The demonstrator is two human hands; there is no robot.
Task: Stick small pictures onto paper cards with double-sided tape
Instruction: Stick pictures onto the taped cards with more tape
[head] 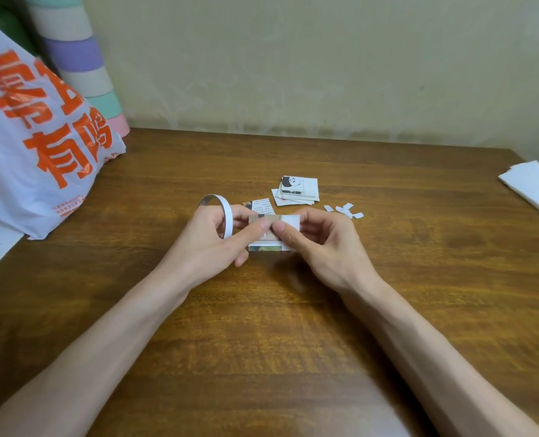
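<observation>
At the middle of the brown wooden table [261, 326], two bare forearms reach forward and the hands meet just above the tabletop. The left hand [213, 238] pinches the left end of a small white paper card [290, 220] that has a brownish picture on it. Its thumb lies on the near face and its fingers curl behind. The right hand [320, 244] pinches the same card from the right, and its thumb tip meets the left thumb tip at the card's middle. A thin white ring of double-sided tape [228, 217] stands upright at the left fingers; whether they pass through it cannot be told.

Just behind the hands lies a small printed picture [263, 205]. Farther back sits a stack of white cards with pictures [299, 190], with white paper scraps [345, 211] to its right. A white plastic bag with orange lettering [16, 184] slumps at the far left against a pastel-striped roll [76, 55]. A folded white tissue [532, 187] lies at the right edge, well apart from the hands.
</observation>
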